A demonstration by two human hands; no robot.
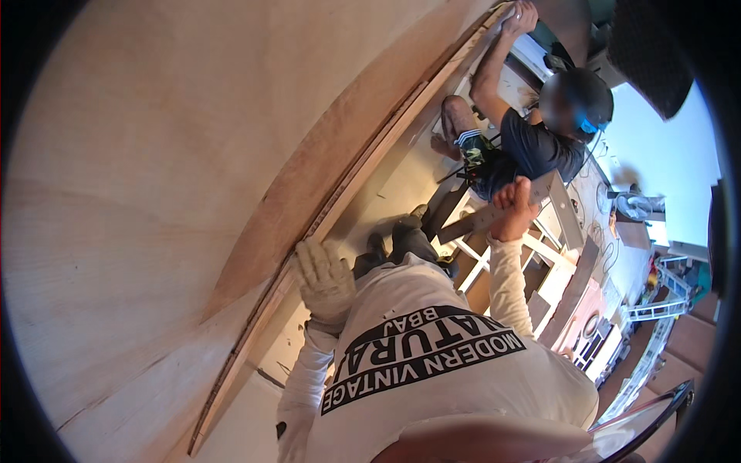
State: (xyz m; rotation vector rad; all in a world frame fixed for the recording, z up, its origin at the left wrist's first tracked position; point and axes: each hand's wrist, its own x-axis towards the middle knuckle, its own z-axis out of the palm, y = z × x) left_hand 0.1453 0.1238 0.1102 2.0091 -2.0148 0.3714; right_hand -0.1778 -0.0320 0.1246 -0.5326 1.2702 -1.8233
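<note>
1. The person's left hand [324,279] wears a pale work glove and lies flat and spread, palm against the lower edge of a large plywood sheet [154,177]; the fingers are stretched out, closed on nothing, only pressing on the board
2. The plywood sheet rises from that hand up and away to the left, filling most of the view; its layered edge [363,166] runs on past the fingertips toward the far end
3. The person's right hand [513,208] is bare and curled tightly round a long flat wooden straightedge [502,212], thumb over the top; the straightedge sticks out on both sides of the fist
4. Just below that hand stands a white wooden frame [540,266] with open bays
5. Beyond the right hand, a second person in a dark shirt [532,150] crouches, one arm reaching up so that their hand [521,15] rests on the far end of the same plywood edge
6. Between the two hands, low down, the person's own dark shoes [397,231] stand on the pale floor [386,189]
</note>
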